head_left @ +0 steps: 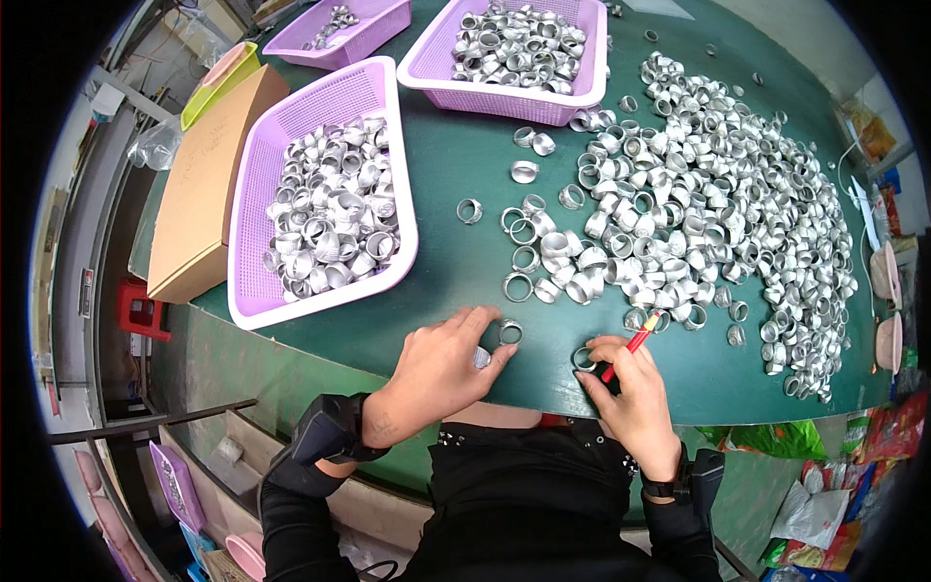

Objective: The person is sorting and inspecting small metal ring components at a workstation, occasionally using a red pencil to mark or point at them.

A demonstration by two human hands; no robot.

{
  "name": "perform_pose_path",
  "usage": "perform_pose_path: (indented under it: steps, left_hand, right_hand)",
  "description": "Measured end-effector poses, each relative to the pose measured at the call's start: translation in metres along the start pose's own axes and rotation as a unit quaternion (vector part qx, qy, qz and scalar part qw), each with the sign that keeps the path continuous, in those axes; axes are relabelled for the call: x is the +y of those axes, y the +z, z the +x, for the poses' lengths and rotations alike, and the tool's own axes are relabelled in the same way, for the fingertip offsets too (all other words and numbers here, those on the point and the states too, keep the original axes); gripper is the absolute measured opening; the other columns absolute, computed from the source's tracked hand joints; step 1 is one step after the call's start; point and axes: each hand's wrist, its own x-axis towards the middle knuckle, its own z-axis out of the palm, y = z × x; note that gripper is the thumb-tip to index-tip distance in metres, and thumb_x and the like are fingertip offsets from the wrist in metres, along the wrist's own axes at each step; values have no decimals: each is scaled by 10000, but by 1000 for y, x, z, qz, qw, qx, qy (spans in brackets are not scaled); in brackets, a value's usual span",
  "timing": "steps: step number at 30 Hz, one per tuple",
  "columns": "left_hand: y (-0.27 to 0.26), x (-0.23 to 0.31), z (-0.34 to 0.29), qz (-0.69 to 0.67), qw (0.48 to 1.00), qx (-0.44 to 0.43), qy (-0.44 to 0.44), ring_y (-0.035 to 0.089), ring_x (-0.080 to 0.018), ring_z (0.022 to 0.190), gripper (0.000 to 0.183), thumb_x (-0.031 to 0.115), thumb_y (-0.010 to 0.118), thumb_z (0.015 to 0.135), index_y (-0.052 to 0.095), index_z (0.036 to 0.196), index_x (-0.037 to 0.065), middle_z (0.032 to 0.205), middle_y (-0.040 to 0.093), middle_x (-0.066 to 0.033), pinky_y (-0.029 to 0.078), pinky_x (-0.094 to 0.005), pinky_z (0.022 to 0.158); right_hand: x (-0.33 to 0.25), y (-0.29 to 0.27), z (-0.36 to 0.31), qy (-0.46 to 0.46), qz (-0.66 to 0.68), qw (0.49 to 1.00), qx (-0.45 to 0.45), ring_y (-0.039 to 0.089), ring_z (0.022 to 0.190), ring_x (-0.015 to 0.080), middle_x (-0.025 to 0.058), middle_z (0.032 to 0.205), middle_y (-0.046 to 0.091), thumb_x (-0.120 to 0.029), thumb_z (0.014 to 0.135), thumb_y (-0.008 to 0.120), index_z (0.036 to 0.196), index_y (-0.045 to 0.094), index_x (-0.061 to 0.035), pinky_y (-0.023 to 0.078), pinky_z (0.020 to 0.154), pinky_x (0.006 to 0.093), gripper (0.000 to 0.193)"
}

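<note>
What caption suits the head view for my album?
Left hand beside silver rings, right hand holding a red pen-like tool.

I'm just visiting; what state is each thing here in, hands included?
Left hand, loosely curled
Right hand, gripping
Red pen-like tool, held slanting
Near basket, partly filled
Top-middle basket, well filled
Top-left basket, sparsely filled
Cardboard box, apparently closed
Loose rings, mostly piled

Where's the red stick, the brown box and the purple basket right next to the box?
Red stick (634, 342): head view, on the middle of its red shaft.
Brown box (209, 179): head view, on its broad top.
Purple basket (257, 199): head view, on its inner left wall.
</note>
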Motion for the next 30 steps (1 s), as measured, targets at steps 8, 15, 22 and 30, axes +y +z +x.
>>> perform_pose_path:
  steps: [8,15,22,30]
  left_hand:
    - [16,13,10,173,982,-59,36,577,-285,621,291,211,635,738,508,945,52,728,543,-101,457,-371,527]
    - [19,27,6,86,986,-98,103,572,-272,657,296,151,634,732,548,1009,91,766,504,-86,460,-364,536]
    - [17,16,2,-256,964,-65,36,529,-136,535,149,156,648,772,552,805,47,712,536,-34,386,-251,428]
    - [13,8,4,-223,973,-41,-49,504,-103,491,171,141,662,767,553,709,24,595,542,-25,344,-242,406]
  right_hand:
    - [7,-5,-7,6,23,999,29,513,871,302,109,957,548,-6,688,657,931,498,-36,439,710,350,293]
    - [0,-15,-8,10,68,997,17,493,896,299,109,981,532,15,689,634,948,488,-37,433,727,354,302]
    - [6,-6,-8,-2,29,999,21,489,904,298,107,960,525,5,689,639,949,486,-34,431,737,362,304]
    - [3,-6,-1,4,13,999,30,530,928,274,83,976,598,-5,683,668,938,532,-55,442,755,332,293]
